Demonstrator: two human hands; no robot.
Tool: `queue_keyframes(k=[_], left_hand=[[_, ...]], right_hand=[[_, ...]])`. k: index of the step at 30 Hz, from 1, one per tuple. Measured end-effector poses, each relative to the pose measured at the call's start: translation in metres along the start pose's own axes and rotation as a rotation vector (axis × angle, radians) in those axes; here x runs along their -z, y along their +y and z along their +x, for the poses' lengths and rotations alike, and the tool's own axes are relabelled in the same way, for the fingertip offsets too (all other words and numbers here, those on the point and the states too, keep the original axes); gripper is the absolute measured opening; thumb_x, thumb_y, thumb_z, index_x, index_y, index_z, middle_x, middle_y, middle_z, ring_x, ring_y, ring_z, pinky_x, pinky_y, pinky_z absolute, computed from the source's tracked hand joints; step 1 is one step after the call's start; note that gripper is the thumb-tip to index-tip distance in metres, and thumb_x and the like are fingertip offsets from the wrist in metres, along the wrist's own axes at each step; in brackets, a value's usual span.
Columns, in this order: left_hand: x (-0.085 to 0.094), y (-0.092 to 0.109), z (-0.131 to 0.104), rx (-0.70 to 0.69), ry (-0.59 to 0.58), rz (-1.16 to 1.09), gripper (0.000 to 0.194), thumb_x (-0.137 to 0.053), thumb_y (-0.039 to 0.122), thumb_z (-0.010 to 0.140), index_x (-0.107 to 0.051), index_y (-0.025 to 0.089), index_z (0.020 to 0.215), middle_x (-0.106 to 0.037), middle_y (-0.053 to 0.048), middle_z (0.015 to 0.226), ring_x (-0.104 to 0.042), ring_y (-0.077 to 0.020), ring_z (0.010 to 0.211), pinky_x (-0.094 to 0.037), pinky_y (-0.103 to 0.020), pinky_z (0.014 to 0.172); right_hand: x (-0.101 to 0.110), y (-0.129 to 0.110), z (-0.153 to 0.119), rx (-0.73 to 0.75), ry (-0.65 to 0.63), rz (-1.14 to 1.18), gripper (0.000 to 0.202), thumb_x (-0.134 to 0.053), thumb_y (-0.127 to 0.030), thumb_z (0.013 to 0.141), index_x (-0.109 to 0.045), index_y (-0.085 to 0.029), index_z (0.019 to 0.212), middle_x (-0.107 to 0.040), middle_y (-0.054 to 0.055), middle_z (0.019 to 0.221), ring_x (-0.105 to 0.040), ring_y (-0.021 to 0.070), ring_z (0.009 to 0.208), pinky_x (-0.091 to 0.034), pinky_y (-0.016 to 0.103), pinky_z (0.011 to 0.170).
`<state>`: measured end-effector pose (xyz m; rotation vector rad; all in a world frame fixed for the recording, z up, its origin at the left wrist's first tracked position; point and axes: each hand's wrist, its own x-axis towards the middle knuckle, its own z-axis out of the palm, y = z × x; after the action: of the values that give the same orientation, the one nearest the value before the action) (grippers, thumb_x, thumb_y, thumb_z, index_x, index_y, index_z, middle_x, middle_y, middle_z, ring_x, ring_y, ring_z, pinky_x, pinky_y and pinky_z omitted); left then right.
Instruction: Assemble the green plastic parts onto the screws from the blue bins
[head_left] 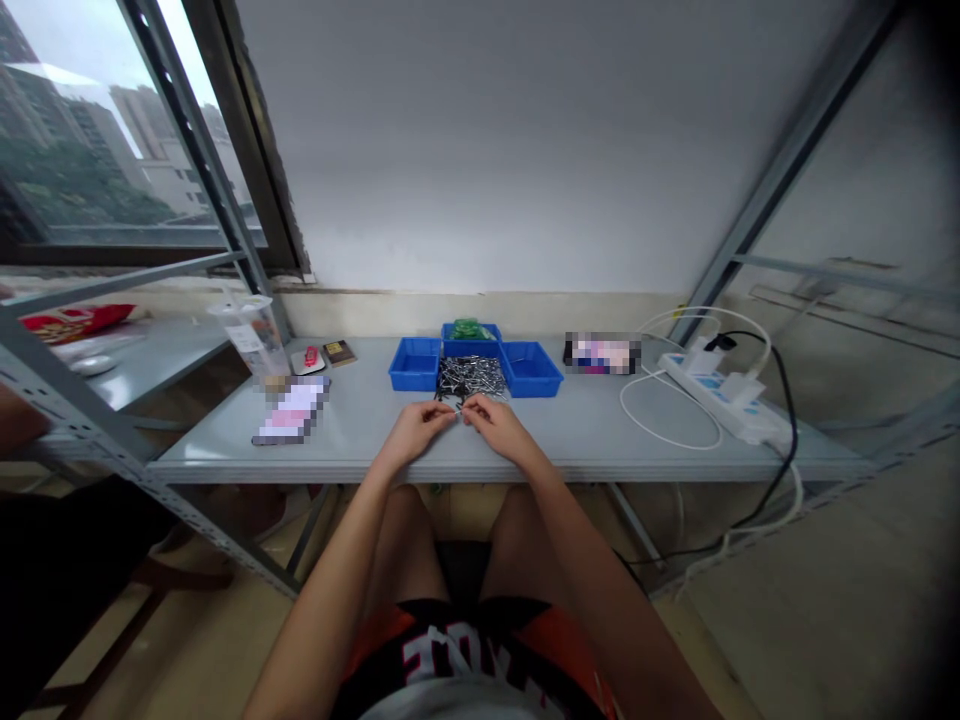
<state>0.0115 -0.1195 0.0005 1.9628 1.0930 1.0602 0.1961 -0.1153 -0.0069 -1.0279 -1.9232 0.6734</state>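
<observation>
My left hand and my right hand meet over the front half of the grey table, fingertips pinched close together. Between them is something small and light, too tiny to make out. Just beyond the fingertips lies a pile of small metal parts, some silvery and some dark. Blue trays surround the pile: a left tray, a right tray and a back tray with green packets in it.
At the left are a plastic cup, a phone and a small dark box. Another phone and a power strip with loose cables are at the right. Metal posts flank the table. Part of another person shows far left.
</observation>
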Motion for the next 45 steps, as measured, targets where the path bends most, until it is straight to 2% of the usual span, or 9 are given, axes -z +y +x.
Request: queue_keyframes(k=[5,11,16,20,25,30,32,39,45], left_hand=[[0.000,-0.004,0.001,0.078,0.043,-0.026,0.033,-0.054,0.042,0.078,-0.066,0.012,0.081,-0.056,0.000,0.061,-0.044,-0.0111,0.056,-0.032,-0.023,0.054],[0.000,-0.007,0.002,0.098,0.102,-0.079,0.033,-0.054,0.043,0.077,-0.064,0.012,0.081,-0.051,0.002,0.058,-0.042,-0.0111,0.055,-0.031,-0.023,0.054],[0.001,-0.007,0.001,0.061,0.119,-0.050,0.036,-0.049,0.045,0.081,-0.055,0.014,0.064,-0.047,0.002,0.056,-0.041,-0.0106,0.056,-0.031,-0.023,0.056],[0.002,-0.007,0.000,0.070,0.130,-0.008,0.040,-0.047,0.046,0.083,-0.051,0.015,0.059,-0.047,0.003,0.054,-0.040,-0.0102,0.055,-0.031,-0.023,0.056],[0.001,-0.009,0.003,0.076,0.128,-0.057,0.041,-0.046,0.049,0.083,-0.053,0.015,0.061,-0.051,0.002,0.056,-0.044,-0.0110,0.056,-0.033,-0.023,0.057],[0.000,-0.013,0.005,0.048,0.111,-0.166,0.031,-0.054,0.043,0.079,-0.060,0.013,0.085,-0.056,0.001,0.063,-0.049,-0.0121,0.059,-0.038,-0.023,0.058],[-0.001,-0.012,0.005,0.041,0.118,-0.194,0.031,-0.054,0.041,0.079,-0.060,0.013,0.088,-0.056,0.000,0.066,-0.050,-0.0122,0.060,-0.039,-0.023,0.059],[-0.001,-0.005,0.001,0.043,0.079,-0.143,0.027,-0.054,0.040,0.079,-0.060,0.013,0.078,-0.054,0.001,0.062,-0.047,-0.0119,0.059,-0.037,-0.023,0.059],[0.001,-0.004,0.000,0.025,0.084,-0.070,0.032,-0.048,0.042,0.083,-0.057,0.014,0.069,-0.052,0.001,0.058,-0.047,-0.0124,0.058,-0.035,-0.023,0.058]], right_hand=[[0.000,0.001,0.001,-0.056,0.097,0.010,0.016,-0.046,-0.033,0.086,-0.055,-0.020,0.084,-0.061,0.000,0.072,-0.054,0.0132,0.065,-0.042,0.026,0.067],[0.001,-0.001,0.000,-0.032,0.041,-0.076,0.014,-0.049,-0.030,0.085,-0.057,-0.019,0.081,-0.063,0.001,0.075,-0.056,0.0133,0.069,-0.040,0.025,0.068],[0.001,-0.005,-0.002,-0.050,-0.079,-0.131,0.018,-0.047,-0.029,0.086,-0.057,-0.019,0.074,-0.062,-0.001,0.070,-0.055,0.0123,0.066,-0.038,0.023,0.065],[0.001,-0.007,-0.003,-0.022,-0.073,-0.097,0.021,-0.047,-0.032,0.086,-0.058,-0.018,0.075,-0.062,-0.001,0.072,-0.055,0.0121,0.068,-0.038,0.023,0.065],[0.002,-0.007,-0.003,-0.019,-0.056,-0.068,0.018,-0.048,-0.032,0.086,-0.058,-0.018,0.078,-0.062,0.000,0.073,-0.054,0.0123,0.067,-0.038,0.023,0.066],[0.003,-0.008,-0.004,0.006,-0.065,-0.086,0.024,-0.042,-0.031,0.089,-0.054,-0.019,0.072,-0.061,-0.001,0.071,-0.054,0.0118,0.068,-0.037,0.023,0.067],[0.003,-0.006,-0.004,-0.005,-0.062,-0.081,0.024,-0.041,-0.031,0.090,-0.054,-0.019,0.073,-0.062,-0.001,0.072,-0.054,0.0117,0.068,-0.037,0.023,0.069],[0.001,-0.001,-0.001,-0.057,-0.007,-0.068,0.027,-0.038,-0.035,0.091,-0.053,-0.020,0.076,-0.062,-0.001,0.072,-0.054,0.0114,0.066,-0.039,0.023,0.069],[0.000,-0.001,0.000,-0.045,0.004,-0.021,0.016,-0.050,-0.033,0.084,-0.057,-0.019,0.087,-0.063,0.000,0.074,-0.057,0.0134,0.069,-0.041,0.024,0.067]])
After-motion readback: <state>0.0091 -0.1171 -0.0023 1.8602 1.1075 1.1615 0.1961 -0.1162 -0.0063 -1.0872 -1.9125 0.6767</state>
